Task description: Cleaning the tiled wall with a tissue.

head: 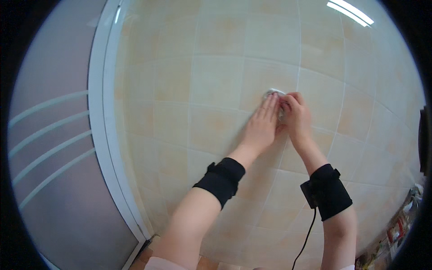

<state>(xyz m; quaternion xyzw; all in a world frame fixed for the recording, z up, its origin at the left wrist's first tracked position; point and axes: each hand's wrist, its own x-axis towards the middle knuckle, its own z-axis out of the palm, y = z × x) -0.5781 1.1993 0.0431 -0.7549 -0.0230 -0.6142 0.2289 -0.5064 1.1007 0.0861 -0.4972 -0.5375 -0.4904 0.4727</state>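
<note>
A small white, shiny item (275,91) is at a beige tiled wall (216,81) in front of me, mostly covered by my hands. Its exact kind cannot be made out. My left hand (261,126) lies over its left side with the fingers straight and close together. On the other side, my right hand (296,113) has curled fingers pinching at the item's right edge. The fingertips of both hands nearly meet. Black bands wrap both forearms, the left band (221,180) and the right band (330,192).
At the left stands a frosted door panel (60,219) with pale stripes in a white frame (101,101). A black cable (307,236) hangs from the right band. Mixed objects (395,233) lie low at the right, below a dark object (422,141) at the rim.
</note>
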